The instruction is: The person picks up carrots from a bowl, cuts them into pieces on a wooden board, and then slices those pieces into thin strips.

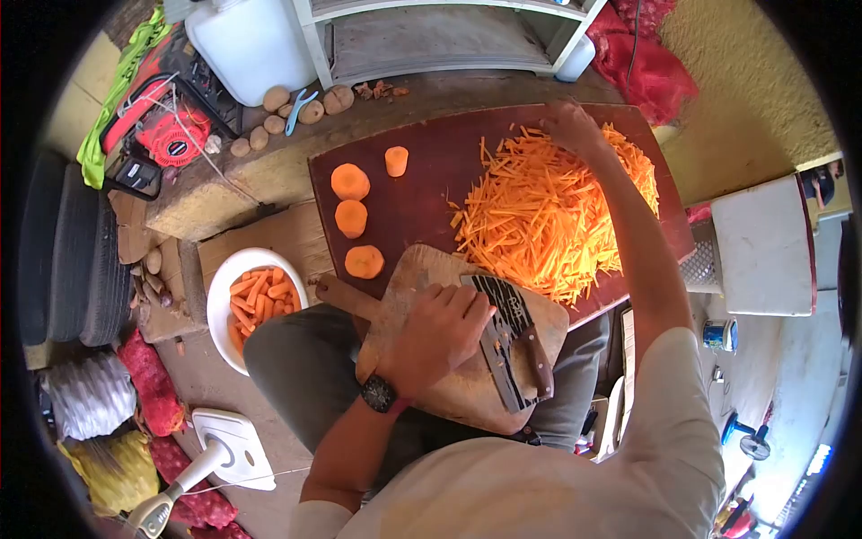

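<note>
My left hand (440, 331), with a dark watch on its wrist, rests on a wooden cutting board (417, 269) across my lap. Its fingers are curled together beside the cleaver's blade; what is under them is hidden. The cleaver (507, 341) lies flat on the board, its brown handle to the right and carrot bits stuck to its blade. My right arm stretches over a large heap of carrot strips (548, 216). At the heap's far edge is my right hand (573, 128), bent downward, its fingers small and partly hidden. Several thick carrot pieces (351, 218) stand on the dark red table (431, 144).
To the left, a white bowl (217, 310) of peeled carrots sits on the floor. Potatoes and a light blue peeler (300, 111) lie on the ledge beyond the table. A white shelf (431, 45), a red machine (175, 135) and tires (90, 260) stand around.
</note>
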`<action>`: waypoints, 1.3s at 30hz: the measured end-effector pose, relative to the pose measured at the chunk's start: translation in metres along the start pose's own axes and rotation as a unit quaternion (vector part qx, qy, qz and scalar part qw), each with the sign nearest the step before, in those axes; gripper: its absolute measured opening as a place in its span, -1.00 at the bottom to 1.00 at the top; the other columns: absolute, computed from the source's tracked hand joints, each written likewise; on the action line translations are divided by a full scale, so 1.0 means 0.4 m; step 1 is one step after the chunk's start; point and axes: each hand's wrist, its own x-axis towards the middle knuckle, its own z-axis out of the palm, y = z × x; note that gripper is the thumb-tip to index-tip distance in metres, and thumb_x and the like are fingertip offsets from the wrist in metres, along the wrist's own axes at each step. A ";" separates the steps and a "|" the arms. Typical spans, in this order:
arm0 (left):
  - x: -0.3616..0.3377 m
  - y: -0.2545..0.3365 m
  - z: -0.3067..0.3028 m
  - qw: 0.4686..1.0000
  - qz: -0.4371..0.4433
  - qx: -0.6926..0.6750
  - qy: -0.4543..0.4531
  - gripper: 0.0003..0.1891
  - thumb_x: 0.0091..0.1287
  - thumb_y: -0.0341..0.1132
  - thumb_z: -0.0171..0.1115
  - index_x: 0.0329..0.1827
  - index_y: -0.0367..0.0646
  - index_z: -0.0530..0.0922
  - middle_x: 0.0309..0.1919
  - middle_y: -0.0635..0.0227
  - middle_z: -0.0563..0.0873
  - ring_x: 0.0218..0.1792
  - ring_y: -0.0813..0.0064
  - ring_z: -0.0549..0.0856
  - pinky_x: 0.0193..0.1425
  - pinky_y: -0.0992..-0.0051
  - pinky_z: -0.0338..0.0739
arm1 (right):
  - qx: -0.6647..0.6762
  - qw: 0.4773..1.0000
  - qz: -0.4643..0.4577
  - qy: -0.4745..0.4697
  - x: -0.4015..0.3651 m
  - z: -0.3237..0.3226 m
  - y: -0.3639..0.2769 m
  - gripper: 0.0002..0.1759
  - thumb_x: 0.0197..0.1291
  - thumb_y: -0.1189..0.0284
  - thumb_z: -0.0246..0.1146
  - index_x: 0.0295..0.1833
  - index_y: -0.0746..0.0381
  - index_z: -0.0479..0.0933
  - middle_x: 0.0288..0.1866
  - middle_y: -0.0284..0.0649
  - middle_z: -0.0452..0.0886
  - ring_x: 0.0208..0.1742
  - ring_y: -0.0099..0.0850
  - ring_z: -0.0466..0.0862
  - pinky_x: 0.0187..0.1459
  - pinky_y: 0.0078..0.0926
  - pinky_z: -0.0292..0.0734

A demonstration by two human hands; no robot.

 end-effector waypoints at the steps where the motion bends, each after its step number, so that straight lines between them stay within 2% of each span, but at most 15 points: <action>1: 0.001 -0.005 0.000 1.000 -0.005 -0.004 -0.001 -0.84 0.50 -0.29 0.48 -0.11 -0.15 0.66 -0.26 0.28 0.70 -0.23 0.20 0.75 -0.09 0.19 0.62 | -0.003 0.999 0.018 -0.026 0.017 0.008 0.013 -0.57 0.44 0.22 0.41 0.20 0.34 0.70 0.25 0.23 0.77 0.37 0.23 0.72 0.37 0.16 0.64; 3: -0.002 -0.014 -0.002 1.000 -0.007 0.000 -0.008 -0.84 0.50 -0.30 0.49 -0.08 -0.16 0.68 -0.25 0.27 0.70 -0.21 0.21 0.76 -0.07 0.19 0.63 | -0.010 0.996 0.052 -0.078 0.044 0.020 0.032 -0.54 0.48 0.21 0.40 0.30 0.28 0.64 0.36 0.20 0.72 0.44 0.22 0.67 0.38 0.17 0.62; 6: -0.006 -0.025 -0.007 1.000 -0.007 -0.001 -0.012 -0.82 0.49 -0.30 0.50 -0.04 -0.19 0.69 -0.24 0.26 0.70 -0.19 0.22 0.76 -0.06 0.20 0.64 | -0.064 0.984 0.126 -0.105 0.051 0.061 0.045 -0.55 0.48 0.22 0.39 0.31 0.27 0.64 0.36 0.20 0.72 0.42 0.24 0.67 0.38 0.17 0.62; 9: -0.011 -0.025 -0.010 1.000 -0.009 0.002 -0.017 -0.80 0.48 -0.31 0.51 -0.01 -0.22 0.70 -0.23 0.25 0.70 -0.18 0.22 0.76 -0.05 0.20 0.65 | -0.128 0.980 0.100 -0.119 0.060 0.088 0.053 -0.56 0.48 0.24 0.38 0.32 0.25 0.64 0.33 0.16 0.76 0.37 0.22 0.72 0.34 0.19 0.64; 14: -0.009 -0.013 -0.018 1.000 -0.010 -0.002 -0.008 -0.83 0.47 -0.35 0.50 -0.05 -0.21 0.68 -0.23 0.24 0.69 -0.18 0.21 0.75 -0.02 0.19 0.68 | 0.048 0.995 0.082 -0.038 0.054 0.067 0.077 -0.72 0.43 0.36 0.33 0.13 0.27 0.71 0.09 0.10 0.84 0.25 0.12 0.81 0.23 0.04 0.71; 18: -0.012 -0.008 -0.019 1.000 -0.010 0.002 -0.013 -0.85 0.46 -0.36 0.49 -0.11 -0.19 0.65 -0.24 0.22 0.69 -0.17 0.18 0.76 -0.01 0.18 0.69 | 0.205 0.974 0.099 0.005 0.050 0.025 0.085 -0.80 0.42 0.42 0.34 0.00 0.32 0.72 -0.07 0.14 0.83 0.14 0.09 0.85 0.12 -0.03 0.72; 21: -0.017 -0.005 -0.013 1.000 -0.005 0.004 -0.004 -0.85 0.47 -0.35 0.47 -0.12 -0.18 0.65 -0.26 0.22 0.68 -0.17 0.17 0.76 -0.01 0.18 0.68 | 0.197 0.979 0.032 0.047 0.007 -0.026 0.057 -0.81 0.42 0.44 0.35 0.01 0.32 0.71 -0.03 0.17 0.83 0.10 0.09 0.86 0.09 -0.02 0.72; 24: -0.024 -0.011 -0.001 1.000 0.004 0.018 0.004 -0.86 0.48 -0.33 0.45 -0.11 -0.16 0.66 -0.27 0.23 0.67 -0.18 0.17 0.75 -0.01 0.18 0.68 | 0.232 0.971 -0.011 0.063 -0.062 -0.062 0.018 -0.80 0.43 0.43 0.37 0.05 0.31 0.73 -0.07 0.16 0.84 -0.01 0.07 0.87 0.03 -0.02 0.73; 27: -0.032 -0.014 0.014 1.000 0.011 0.021 -0.001 -0.87 0.44 -0.34 0.43 -0.11 -0.15 0.66 -0.24 0.28 0.68 -0.14 0.22 0.75 0.03 0.20 0.64 | 0.157 0.987 -0.009 0.029 -0.095 -0.075 0.015 -0.79 0.43 0.42 0.41 0.05 0.30 0.75 -0.11 0.12 0.84 -0.08 0.00 0.87 -0.01 -0.07 0.73; 30: -0.037 -0.012 0.010 0.999 0.022 0.026 -0.014 -0.87 0.38 -0.36 0.42 -0.10 -0.16 0.67 -0.21 0.30 0.68 -0.11 0.25 0.75 0.05 0.23 0.63 | 0.219 0.976 -0.007 0.008 -0.101 -0.083 0.032 -0.76 0.42 0.39 0.44 0.07 0.29 0.78 -0.11 0.06 0.86 -0.09 -0.06 0.88 -0.01 -0.11 0.74; 33: -0.039 -0.015 0.015 0.999 0.027 0.023 -0.016 -0.84 0.33 -0.37 0.43 -0.08 -0.16 0.69 -0.19 0.31 0.68 -0.09 0.26 0.75 0.06 0.25 0.62 | 0.273 0.955 0.061 -0.104 -0.141 -0.206 -0.064 -0.76 0.41 0.37 0.46 0.02 0.31 0.81 -0.10 0.03 0.88 -0.10 -0.13 0.89 -0.03 -0.13 0.74; 36: -0.035 -0.012 0.011 0.999 0.016 0.029 -0.025 -0.84 0.32 -0.38 0.41 -0.07 -0.16 0.69 -0.17 0.30 0.67 -0.09 0.26 0.75 0.07 0.25 0.62 | 0.222 0.960 -0.055 -0.163 -0.197 -0.223 -0.126 -0.78 0.40 0.38 0.47 -0.01 0.33 0.83 -0.16 0.01 0.87 -0.13 -0.12 0.88 -0.07 -0.14 0.74; 37: -0.036 -0.009 0.005 0.999 0.010 0.034 -0.032 -0.84 0.32 -0.39 0.40 -0.08 -0.16 0.69 -0.16 0.30 0.67 -0.09 0.26 0.75 0.07 0.25 0.62 | 0.208 0.964 -0.044 -0.160 -0.222 -0.233 -0.155 -0.80 0.42 0.42 0.46 -0.01 0.34 0.83 -0.17 -0.02 0.86 -0.17 -0.19 0.87 -0.15 -0.21 0.72; 39: -0.033 -0.005 -0.004 1.000 0.013 0.017 -0.021 -0.88 0.45 -0.34 0.41 -0.08 -0.16 0.68 -0.19 0.28 0.68 -0.14 0.21 0.74 0.05 0.20 0.64 | 0.184 0.970 -0.025 -0.156 -0.274 -0.245 -0.213 -0.83 0.47 0.48 0.44 -0.01 0.38 0.82 -0.19 -0.09 0.84 -0.23 -0.34 0.84 -0.30 -0.37 0.69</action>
